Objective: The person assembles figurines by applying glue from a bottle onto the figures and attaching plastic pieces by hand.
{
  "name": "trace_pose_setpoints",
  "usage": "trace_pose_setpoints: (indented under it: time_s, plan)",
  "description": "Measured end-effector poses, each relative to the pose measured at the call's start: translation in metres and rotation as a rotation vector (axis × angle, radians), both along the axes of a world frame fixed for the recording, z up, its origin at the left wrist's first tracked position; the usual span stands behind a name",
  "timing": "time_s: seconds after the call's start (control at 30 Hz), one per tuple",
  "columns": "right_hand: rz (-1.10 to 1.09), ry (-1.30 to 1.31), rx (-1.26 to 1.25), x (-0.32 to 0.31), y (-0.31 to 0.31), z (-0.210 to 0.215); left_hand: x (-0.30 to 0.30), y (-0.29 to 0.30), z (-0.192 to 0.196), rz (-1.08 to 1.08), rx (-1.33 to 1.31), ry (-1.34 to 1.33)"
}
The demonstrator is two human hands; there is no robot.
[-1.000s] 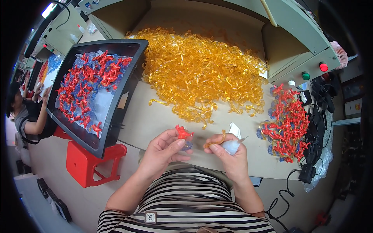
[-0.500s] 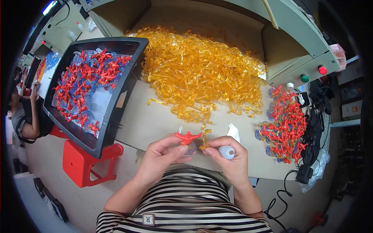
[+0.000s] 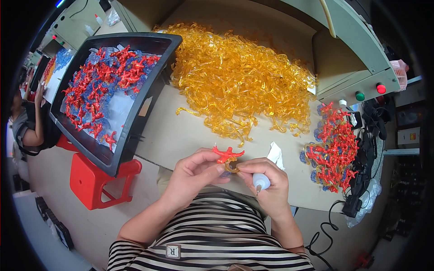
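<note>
My left hand (image 3: 197,170) is closed on a small red figurine (image 3: 228,154) with outspread arms and a translucent blue base, partly hidden by my fingers. In my right hand (image 3: 274,184) a curved translucent amber plastic piece (image 3: 231,166) is pinched between thumb and fingertips. That piece overlaps the front of the figurine; whether the two touch is hard to make out. The same hand also holds a small pale squeeze bottle (image 3: 261,180), its nozzle pointing toward me. Just beyond my hands lies a large heap of similar amber pieces (image 3: 244,86).
A black tray (image 3: 131,131) of red and blue figurines stands at the left, above a red stool (image 3: 88,180). More figurines (image 3: 334,149) are piled on the right near black cables (image 3: 367,144). White tissue (image 3: 275,156) lies beside my right hand. Another person (image 3: 31,117) sits far left.
My right hand has brought the amber piece left, against or in front of the figurine. The bottle has tipped so its nozzle points more toward me. The whole view has shifted slightly.
</note>
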State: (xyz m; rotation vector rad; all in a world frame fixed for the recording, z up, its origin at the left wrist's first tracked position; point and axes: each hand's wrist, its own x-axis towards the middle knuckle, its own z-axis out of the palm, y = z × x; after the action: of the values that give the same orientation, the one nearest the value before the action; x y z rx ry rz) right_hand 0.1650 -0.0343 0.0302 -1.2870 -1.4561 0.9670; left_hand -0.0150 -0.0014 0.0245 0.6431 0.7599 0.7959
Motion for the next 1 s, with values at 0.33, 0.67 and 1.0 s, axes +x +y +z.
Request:
trace_pose_setpoints:
  time_s: [0.33,0.67,1.0]
  plan:
    - [0.035,-0.06,0.048,-0.004,0.001,-0.001,0.005,0.001,-0.001,0.005,0.074,0.09]
    - [-0.035,0.079,-0.075,0.007,0.002,-0.006,0.005,0.002,0.001,-0.066,-0.06,-0.057]
    - [-0.05,0.239,-0.224,0.012,0.004,-0.006,0.006,0.003,0.001,-0.152,0.072,0.039]
